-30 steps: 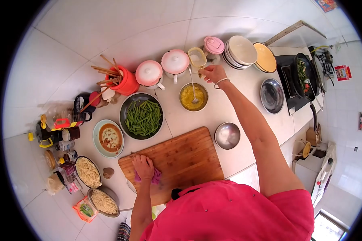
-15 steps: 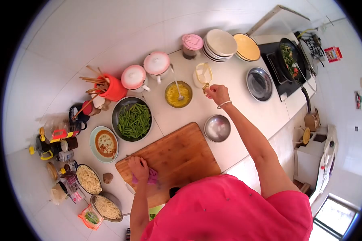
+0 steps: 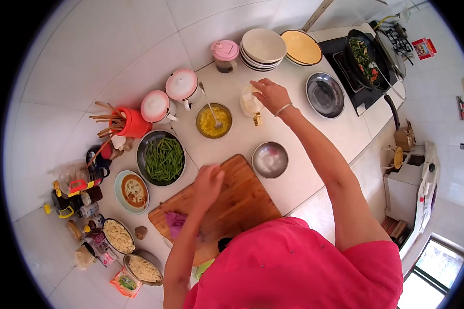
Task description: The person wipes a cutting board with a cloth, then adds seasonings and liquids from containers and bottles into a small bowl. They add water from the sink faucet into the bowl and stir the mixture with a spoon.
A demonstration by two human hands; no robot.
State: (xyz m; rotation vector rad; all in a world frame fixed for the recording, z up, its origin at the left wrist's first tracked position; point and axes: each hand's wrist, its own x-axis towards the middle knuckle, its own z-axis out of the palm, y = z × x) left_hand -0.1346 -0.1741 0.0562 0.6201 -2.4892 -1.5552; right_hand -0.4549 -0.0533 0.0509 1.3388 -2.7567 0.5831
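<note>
In the head view, the right hand (image 3: 272, 96) reaches over the worktop to the jar (image 3: 251, 101), palm turned down; its fingers lie at the jar's mouth, partly bent, with the thumb lower and apart from them; whether they grip the rim or only touch it I cannot tell. The jar stands on the worktop between the spoon bowl (image 3: 231, 126) and the steel plate (image 3: 325, 95), with the stacked bowls (image 3: 263, 46) beyond it; a yellow piece (image 3: 257, 119) shows at its near side, too small to make out.

The left hand (image 3: 209, 185) hangs blurred above the board (image 3: 242, 190), fingers loosely curled; nothing shows in it, though the blur leaves its exact closure unclear; the purple cloth (image 3: 175, 222) lies on the board nearby, apart from the fingers.

To handle the jar well, I would keep it upright and its base flat, and let the thumb and fingers bear on opposite sides rather than press on one edge, since a light, clear-walled thing like this probably tips easily; the left hand looks free enough to steady its wall; the forearm is best kept high over the steel bowl (image 3: 281, 170), and the wrist clear of the spoon (image 3: 209, 107), whose handle sticks up past its rim.
</note>
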